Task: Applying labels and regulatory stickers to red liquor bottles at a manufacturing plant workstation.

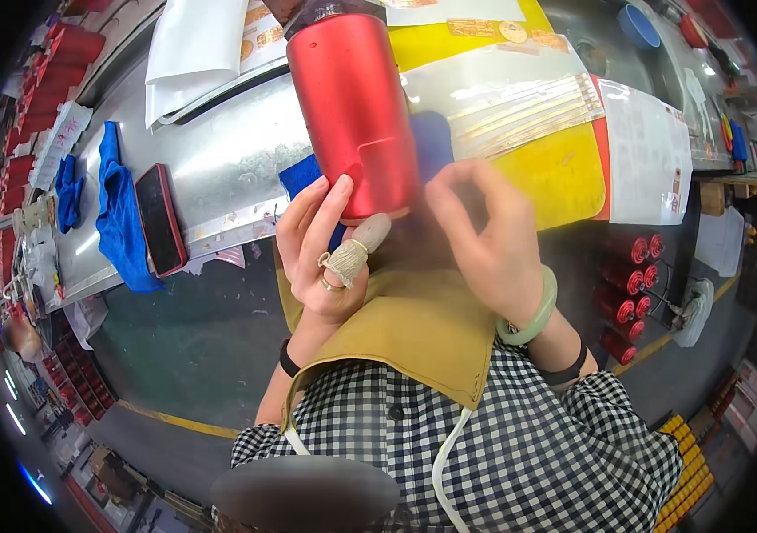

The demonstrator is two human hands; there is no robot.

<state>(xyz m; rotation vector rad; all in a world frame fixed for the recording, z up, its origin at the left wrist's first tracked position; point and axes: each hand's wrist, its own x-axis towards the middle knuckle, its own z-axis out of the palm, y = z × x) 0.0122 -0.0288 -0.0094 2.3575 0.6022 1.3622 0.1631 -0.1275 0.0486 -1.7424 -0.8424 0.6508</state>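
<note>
A shiny red metal cylinder [352, 107] points toward me, its far end against a dark metal holder [325, 12]. My left hand [329, 258] grips its near end, with fingers along the lower left side and the thumb at the rim. A pale textured finger cot [349, 259] covers that thumb. Just right of the cylinder's near end is my right hand [492, 244], apart from it. Its thumb and forefinger are curled together in a pinch; whether anything small sits between them cannot be made out. Part of a blue cloth [300, 176] shows beneath the cylinder.
A phone [159, 220] and a crumpled blue cloth [119, 218] lie on the metal bench [210, 173] at left. Right of the cylinder are a yellow sheet [565, 173] and clear film with gold strips [520, 115]. Several red cylindrical parts [631, 282] stand low at right.
</note>
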